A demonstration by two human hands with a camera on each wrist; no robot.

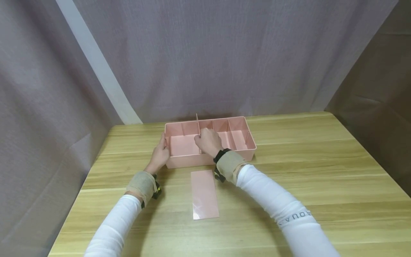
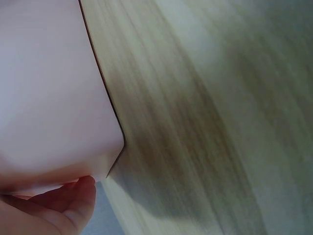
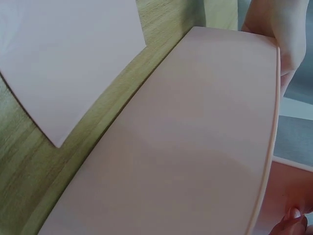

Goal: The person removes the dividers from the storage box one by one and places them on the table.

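A pink plastic organizer tray (image 1: pixel 210 157) sits on the wooden table (image 1: pixel 305 171), near the far edge by the curtain. Inside the tray, a thin pink divider panel (image 1: pixel 197 125) stands upright, rising above the rim, roughly a third of the way along from the tray's left end. The right hand (image 1: pixel 208 142) reaches over the tray's near wall with its fingers curled around the lower part of this divider, gripping it. The left hand (image 1: pixel 159 154) rests against the tray's left end, fingers wrapped over the short wall there; in the left wrist view a fingertip (image 2: pixel 78 200) touches the tray's lower corner. To the right of the held divider, further fixed partitions split the tray into smaller compartments. A second loose pink panel (image 1: pixel 204 193) lies flat on the table just in front of the tray, between the two forearms. Behind the tray hangs a grey-mauve curtain (image 1: pixel 224 53).
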